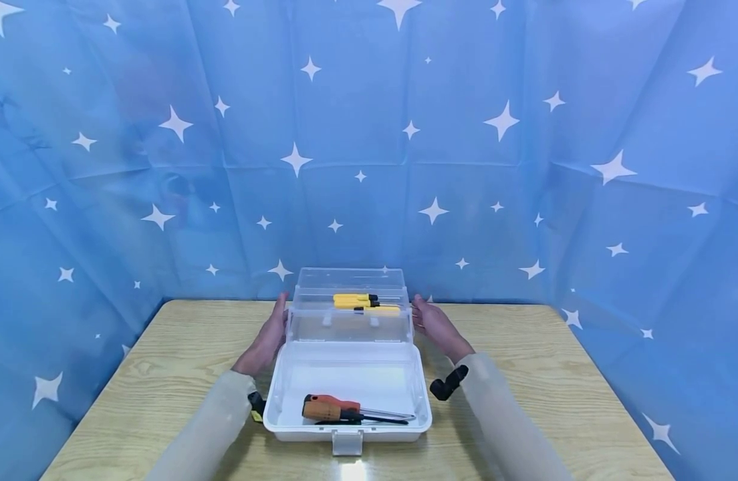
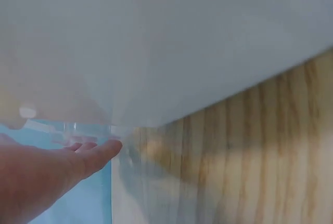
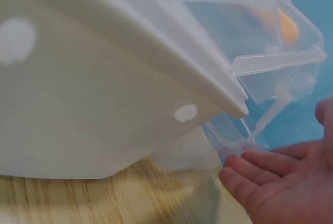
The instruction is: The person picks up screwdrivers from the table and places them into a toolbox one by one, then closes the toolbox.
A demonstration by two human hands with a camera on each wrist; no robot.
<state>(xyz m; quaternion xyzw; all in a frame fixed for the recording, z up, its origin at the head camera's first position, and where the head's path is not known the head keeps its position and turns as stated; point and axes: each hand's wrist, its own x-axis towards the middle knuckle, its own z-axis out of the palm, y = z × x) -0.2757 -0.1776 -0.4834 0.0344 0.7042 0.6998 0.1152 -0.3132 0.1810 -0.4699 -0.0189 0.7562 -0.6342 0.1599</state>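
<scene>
A white toolbox stands open, its clear lid and clear upper tray folded back behind the base. Several yellow-handled tools lie in the clear part. In the base are screwdrivers, one with a brown handle and one with a red handle. My left hand is at the left side of the clear part, fingers extended. On the opposite side my right hand is turned palm inward. In the right wrist view its straight fingers reach right beside the clear plastic edge.
The toolbox stands on a wood-grain table in front of a blue curtain with white stars. A clear latch hangs from the box's front edge. Black wrist cameras sit close to both sides of the box.
</scene>
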